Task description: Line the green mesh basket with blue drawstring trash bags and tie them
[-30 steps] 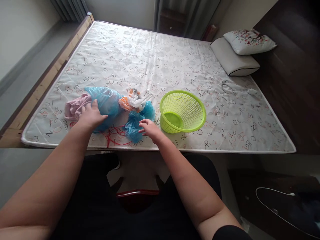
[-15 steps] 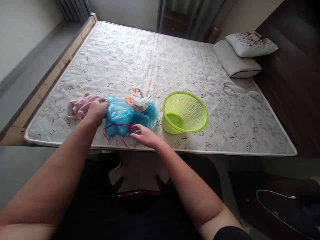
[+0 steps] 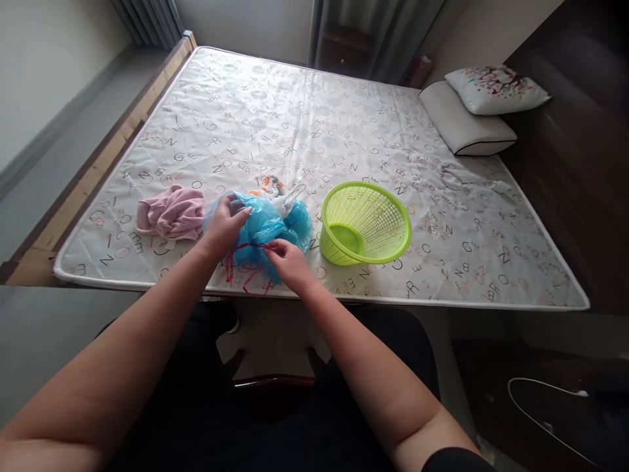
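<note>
Blue bag [image 3: 263, 219]: lies crumpled on mattress [image 3: 354, 134] under left hand [image 3: 223, 233], with thumb and fingers spread. Red string [image 3: 229, 265]: pinched between fingertips of right hand [image 3: 291, 264].

Both forearms [image 3: 164, 328] angled inward, left thumb [image 3: 242, 217] spread, left hand [image 3: 227, 228] bent, right hand [image 3: 291, 265] pinching, fingers [image 3: 275, 246] curled

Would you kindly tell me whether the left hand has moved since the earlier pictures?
Yes, the left hand has shifted rightward, nearer the green basket.
</note>
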A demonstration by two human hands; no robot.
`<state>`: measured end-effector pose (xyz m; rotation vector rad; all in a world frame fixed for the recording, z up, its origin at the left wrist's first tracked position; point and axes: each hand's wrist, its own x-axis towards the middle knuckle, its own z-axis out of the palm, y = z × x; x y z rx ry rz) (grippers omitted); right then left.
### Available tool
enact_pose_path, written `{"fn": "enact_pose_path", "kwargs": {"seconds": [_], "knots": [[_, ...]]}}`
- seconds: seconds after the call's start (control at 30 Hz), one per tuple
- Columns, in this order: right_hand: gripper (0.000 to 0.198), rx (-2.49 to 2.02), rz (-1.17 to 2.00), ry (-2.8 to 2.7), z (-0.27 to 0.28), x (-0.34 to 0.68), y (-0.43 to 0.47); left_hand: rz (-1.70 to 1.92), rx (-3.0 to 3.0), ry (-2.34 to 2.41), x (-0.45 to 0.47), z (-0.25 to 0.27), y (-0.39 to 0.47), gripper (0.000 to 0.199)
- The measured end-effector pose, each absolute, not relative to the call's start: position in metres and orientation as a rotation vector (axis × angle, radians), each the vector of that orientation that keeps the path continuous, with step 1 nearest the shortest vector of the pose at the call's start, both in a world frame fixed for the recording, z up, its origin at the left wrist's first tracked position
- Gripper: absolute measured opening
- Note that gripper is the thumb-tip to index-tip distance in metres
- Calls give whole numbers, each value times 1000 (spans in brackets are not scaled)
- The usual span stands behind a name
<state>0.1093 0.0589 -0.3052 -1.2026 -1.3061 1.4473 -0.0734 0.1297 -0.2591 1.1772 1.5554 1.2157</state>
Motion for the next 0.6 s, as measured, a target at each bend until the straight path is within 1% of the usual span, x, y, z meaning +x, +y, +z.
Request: {"fn": "enact_pose_path", "kwargs": {"seconds": [0.1,0.17,0.23,0.33,0.47,0.53,0.6], "knots": [[33,-1184,1436,-1091,-305,112,63,1129,1413,1985,-80,-257,127,26],[36,-1182,1456,-983,-302,115,65,998,1452,2080,-84,-255,127,23],[36,-1149,1501,-884,-299,117,68,857,1546,1890,-84,-250,125,30],[28,-1091,1583,-786,-295,119,71,708,1685,1531,-75,-243,119,36],[19,-1185,1588,-853,-293,122,74,613,1623,1377,-62,-245,112,41],[26,-1315,1481,-962,-293,123,73,571,1566,1364,-60,-251,113,42],[36,-1435,1272,-1108,-292,126,70,560,1547,1366,-60,-256,114,41]]}}
